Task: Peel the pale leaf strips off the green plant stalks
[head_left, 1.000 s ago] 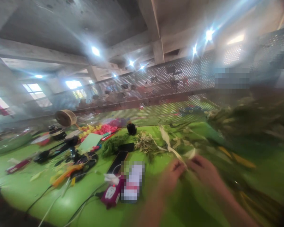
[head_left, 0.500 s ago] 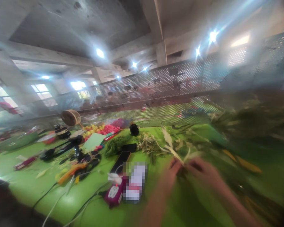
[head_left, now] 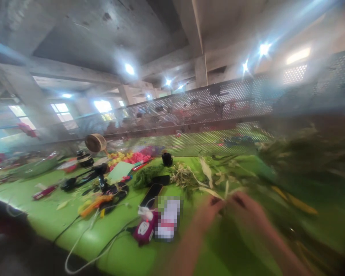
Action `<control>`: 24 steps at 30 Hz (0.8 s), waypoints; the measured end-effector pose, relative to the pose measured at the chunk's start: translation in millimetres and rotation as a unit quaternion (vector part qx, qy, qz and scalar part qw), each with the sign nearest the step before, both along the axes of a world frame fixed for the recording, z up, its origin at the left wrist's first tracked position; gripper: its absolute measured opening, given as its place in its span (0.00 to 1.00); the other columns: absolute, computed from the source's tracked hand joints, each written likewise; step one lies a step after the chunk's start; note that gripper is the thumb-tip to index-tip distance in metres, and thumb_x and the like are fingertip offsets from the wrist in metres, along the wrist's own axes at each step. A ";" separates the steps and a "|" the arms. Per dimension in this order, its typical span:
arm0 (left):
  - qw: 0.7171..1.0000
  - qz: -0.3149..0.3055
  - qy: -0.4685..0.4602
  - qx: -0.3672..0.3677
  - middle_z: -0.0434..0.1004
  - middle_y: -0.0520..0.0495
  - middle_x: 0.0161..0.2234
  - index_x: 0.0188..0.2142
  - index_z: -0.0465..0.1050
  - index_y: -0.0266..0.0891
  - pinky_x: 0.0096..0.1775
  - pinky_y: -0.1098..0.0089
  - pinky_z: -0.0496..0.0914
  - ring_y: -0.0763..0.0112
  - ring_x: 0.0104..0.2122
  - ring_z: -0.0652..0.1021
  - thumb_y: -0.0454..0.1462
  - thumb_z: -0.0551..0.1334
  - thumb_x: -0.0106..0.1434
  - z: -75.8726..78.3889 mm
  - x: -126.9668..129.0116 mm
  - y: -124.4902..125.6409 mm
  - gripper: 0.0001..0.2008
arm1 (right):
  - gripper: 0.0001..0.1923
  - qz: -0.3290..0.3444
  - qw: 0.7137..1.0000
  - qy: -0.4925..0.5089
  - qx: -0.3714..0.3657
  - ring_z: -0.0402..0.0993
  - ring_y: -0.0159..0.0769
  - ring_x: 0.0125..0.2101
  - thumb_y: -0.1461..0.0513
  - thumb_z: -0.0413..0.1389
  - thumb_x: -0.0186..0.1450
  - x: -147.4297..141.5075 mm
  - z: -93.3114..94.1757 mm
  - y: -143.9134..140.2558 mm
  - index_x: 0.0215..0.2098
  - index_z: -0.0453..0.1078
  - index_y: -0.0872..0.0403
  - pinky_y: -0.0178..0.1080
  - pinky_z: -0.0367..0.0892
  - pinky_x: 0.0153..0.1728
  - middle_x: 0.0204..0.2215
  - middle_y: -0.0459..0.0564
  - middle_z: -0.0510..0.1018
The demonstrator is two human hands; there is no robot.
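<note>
My left hand (head_left: 207, 213) and my right hand (head_left: 248, 211) meet over the green table (head_left: 46, 214) at lower centre-right, both blurred. Their fingertips pinch pale, dried leaf strips (head_left: 215, 191) that rise from between them. Loose green and straw-coloured plant stems (head_left: 186, 177) lie just beyond the hands. A big blurred heap of foliage (head_left: 307, 153) fills the right side.
A phone (head_left: 151, 194) and a magenta power bank (head_left: 145, 229) with white cables lie left of my hands. Further left are scissors and tools (head_left: 103, 195), a small fan (head_left: 94, 143), pink and yellow pieces (head_left: 129, 157), a black cup (head_left: 167, 158). A perforated metal screen (head_left: 218, 99) backs the table; people sit behind it.
The view has drifted so everything sits slightly further right in frame. My hands stay together on the leaf strips, which now bend lower toward the table.
</note>
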State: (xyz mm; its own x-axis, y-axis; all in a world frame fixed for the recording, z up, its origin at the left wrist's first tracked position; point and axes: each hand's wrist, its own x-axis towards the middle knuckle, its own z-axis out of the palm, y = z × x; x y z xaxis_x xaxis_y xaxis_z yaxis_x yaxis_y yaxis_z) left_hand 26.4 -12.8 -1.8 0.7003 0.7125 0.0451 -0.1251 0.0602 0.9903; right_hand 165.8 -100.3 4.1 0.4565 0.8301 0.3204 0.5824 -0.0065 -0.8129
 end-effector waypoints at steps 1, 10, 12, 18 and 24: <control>1.000 0.013 -0.009 -0.002 0.75 0.45 0.32 0.37 0.76 0.35 0.40 0.68 0.65 0.69 0.33 0.73 0.47 0.68 0.53 0.8 0.5 -1.2 0.18 | 0.12 0.000 1.000 0.003 0.000 0.67 0.35 0.25 0.51 0.53 0.60 0.1 0.2 0.6 0.25 0.66 0.49 0.34 0.59 0.25 0.22 0.44 0.73; 0.999 0.019 -0.049 -0.004 0.78 0.43 0.33 0.36 0.76 0.35 0.46 0.65 0.66 0.65 0.37 0.75 0.46 0.70 0.49 11.7 3.4 -8.1 0.19 | 0.15 0.030 0.997 0.063 0.017 0.75 0.40 0.31 0.51 0.54 0.59 -1.7 18.0 -2.5 0.34 0.74 0.52 0.37 0.65 0.32 0.31 0.50 0.81; 0.999 -0.004 -0.042 0.008 0.78 0.42 0.35 0.38 0.77 0.34 0.46 0.65 0.66 0.64 0.38 0.75 0.44 0.69 0.51 7.3 4.8 -5.4 0.18 | 0.15 0.028 0.996 0.081 0.019 0.75 0.40 0.29 0.52 0.54 0.58 -2.5 21.0 -3.5 0.33 0.75 0.54 0.37 0.64 0.30 0.30 0.50 0.81; 0.999 -0.013 -0.001 0.040 0.78 0.46 0.35 0.38 0.76 0.36 0.45 0.66 0.66 0.65 0.38 0.74 0.36 0.65 0.52 -4.5 4.3 -1.6 0.13 | 0.13 -0.009 0.995 0.092 0.021 0.72 0.38 0.26 0.52 0.56 0.56 -10.2 18.2 -3.9 0.25 0.72 0.53 0.36 0.62 0.27 0.22 0.47 0.78; 0.999 0.034 0.039 -0.001 0.76 0.48 0.30 0.37 0.76 0.36 0.39 0.67 0.67 0.68 0.32 0.73 0.38 0.67 0.51 -9.8 5.6 1.2 0.13 | 0.16 -0.031 0.995 0.097 0.018 0.75 0.40 0.29 0.50 0.54 0.57 -11.8 19.8 -6.1 0.30 0.74 0.53 0.36 0.64 0.29 0.28 0.49 0.81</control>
